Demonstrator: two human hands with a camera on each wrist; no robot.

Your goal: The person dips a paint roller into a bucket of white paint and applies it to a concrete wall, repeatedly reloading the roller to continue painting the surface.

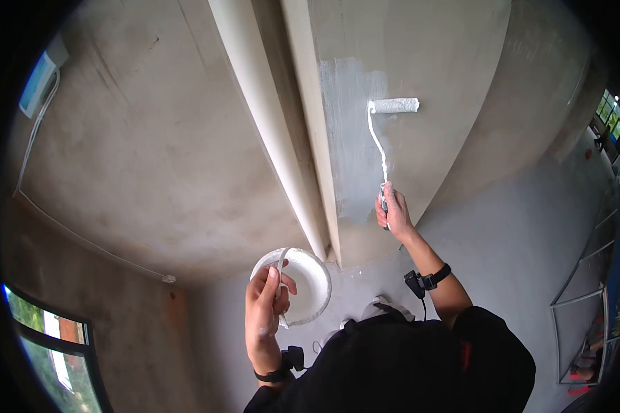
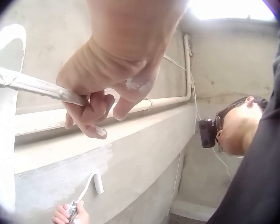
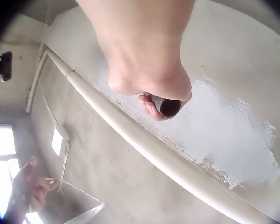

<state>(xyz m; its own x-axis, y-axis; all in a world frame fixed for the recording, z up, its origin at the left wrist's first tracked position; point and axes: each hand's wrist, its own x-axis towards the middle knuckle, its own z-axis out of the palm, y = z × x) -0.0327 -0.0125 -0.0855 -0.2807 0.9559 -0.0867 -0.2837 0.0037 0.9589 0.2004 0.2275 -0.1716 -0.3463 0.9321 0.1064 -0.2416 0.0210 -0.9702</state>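
My right hand (image 1: 395, 212) grips the handle of a paint roller (image 1: 395, 105), whose white, paint-covered sleeve lies against the wall at the right edge of a painted patch (image 1: 351, 138). In the right wrist view, the dark butt of the roller handle (image 3: 170, 108) pokes out of the fist. My left hand (image 1: 267, 299) holds the flat, pale handle of a white bucket (image 1: 319, 286), fingers curled round it. The bucket hangs beside that hand, with white paint round its inside. Flecks of white paint mark the left hand (image 2: 116, 74) in the left wrist view.
A cream pipe (image 1: 269, 124) runs down the wall left of the painted patch. Grey floor (image 1: 503, 227) spreads to the right, with a metal frame (image 1: 579, 299) at the far right. A window (image 1: 52, 337) is at lower left; a cable (image 1: 83, 237) runs along the left wall.
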